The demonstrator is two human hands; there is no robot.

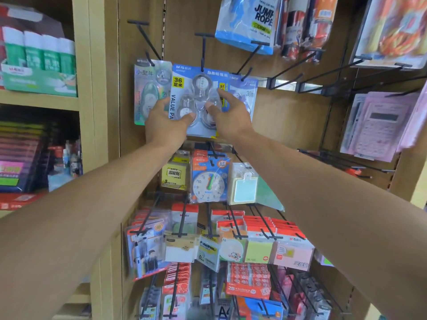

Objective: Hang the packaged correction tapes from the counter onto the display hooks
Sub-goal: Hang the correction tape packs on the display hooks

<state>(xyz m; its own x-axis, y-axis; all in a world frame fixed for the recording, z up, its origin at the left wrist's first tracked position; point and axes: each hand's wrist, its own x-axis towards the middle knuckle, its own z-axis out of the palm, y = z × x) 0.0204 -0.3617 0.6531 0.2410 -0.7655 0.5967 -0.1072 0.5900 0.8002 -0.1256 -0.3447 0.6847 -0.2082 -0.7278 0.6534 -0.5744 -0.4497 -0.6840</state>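
Two bare forearms enter the frame, one from about 8 o'clock and one from about 4 o'clock, narrowing toward the wrists near the centre. No sleeve edge shows on either; both are uncovered from the frame border up to the wrist. The left hand (164,121) and right hand (231,114) are bare too, with short, plain fingernails visible on the thumbs. The arms look slim and smooth.

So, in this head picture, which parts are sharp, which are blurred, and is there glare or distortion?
Head view: the value pack between the left hand and right hand is fairly sharp, with glare on its clear blisters; the jump rope pack and the bottom edge are smeared; the wide angle stretches both forearms.
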